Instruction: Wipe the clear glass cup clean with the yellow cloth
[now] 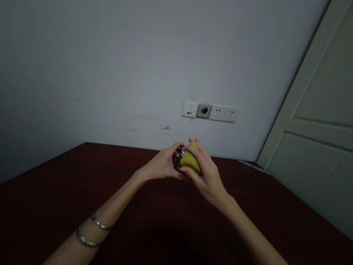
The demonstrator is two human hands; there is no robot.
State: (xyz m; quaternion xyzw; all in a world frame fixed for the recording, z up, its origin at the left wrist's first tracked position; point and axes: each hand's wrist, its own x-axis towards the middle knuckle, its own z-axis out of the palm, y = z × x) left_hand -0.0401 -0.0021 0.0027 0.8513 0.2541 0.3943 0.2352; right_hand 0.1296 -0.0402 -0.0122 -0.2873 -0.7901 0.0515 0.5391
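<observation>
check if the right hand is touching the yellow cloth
Touching: the head view shows the right hand wrapped over the yellow cloth, its fingers pressed on it.

Legible text: none. Item: white wall socket panel, small marks only, too small to read. Item: shiny container under the yellow cloth in my hands, no readable label. Item: strip at the table's far right corner, nothing readable.

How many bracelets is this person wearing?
2. One bracelet sits on the left forearm, with a second bracelet just beside it, nearer the elbow. None shows on the right forearm, but others could be out of frame.
</observation>
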